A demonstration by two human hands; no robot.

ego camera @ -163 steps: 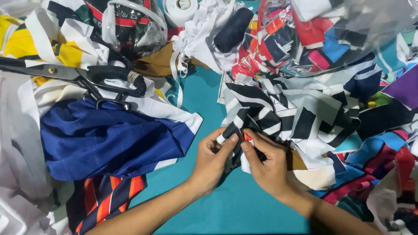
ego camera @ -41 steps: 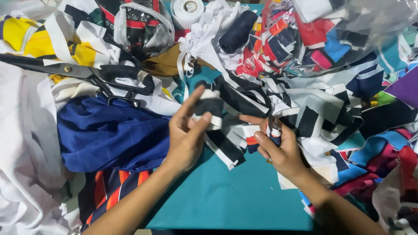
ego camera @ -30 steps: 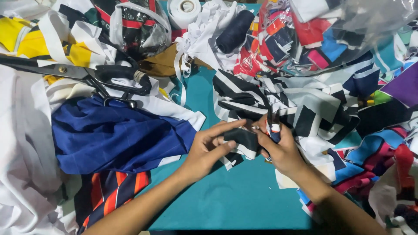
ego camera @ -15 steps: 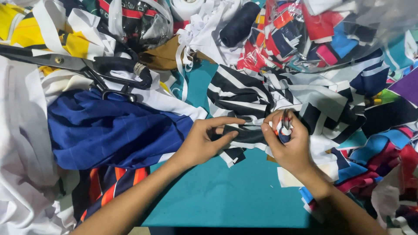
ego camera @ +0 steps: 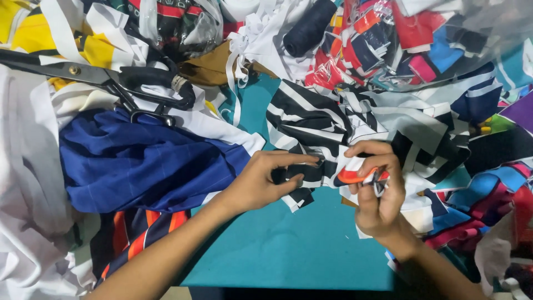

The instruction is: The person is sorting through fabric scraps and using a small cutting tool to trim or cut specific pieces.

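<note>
Head view: looking straight down on a teal tabletop (ego camera: 288, 250) buried in fabric scraps, with both bare arms coming in from 6 o'clock.
Left hand (ego camera: 261, 183): fingers nearly closed, pinching a black-and-white striped fabric strip (ego camera: 311, 172) flat near the middle of the table.
Right hand (ego camera: 377, 194): curled tight around a small orange-handled cutting tool (ego camera: 355, 175). The working tip is hidden by the fingers, so I can't tell what kind of blade it is.
Where the strip is: stretched between the two hands, its far end running up towards 12 o'clock into the bigger black-and-white striped cloth pile (ego camera: 333, 116).
Slip risk: my guess is the left fingertips sit just beside the tool's tip, so if the strip bunches or jerks, the tool could catch a finger.
Wrong-layer risk: the strip lies on more striped cloth, so the tool could easily snag a layer underneath.
Clutter at 10 o'clock: large black-handled steel scissors (ego camera: 111, 78) rest on a crumpled dark blue cloth (ego camera: 139, 161), near the left forearm. A careless elbow could knock them.
Clutter at 1 o'clock: clear plastic bag of red and blue scraps (ego camera: 400, 39), plus a dark navy thread spool (ego camera: 311, 25) beside it that could roll if the pile gets tugged.
</note>
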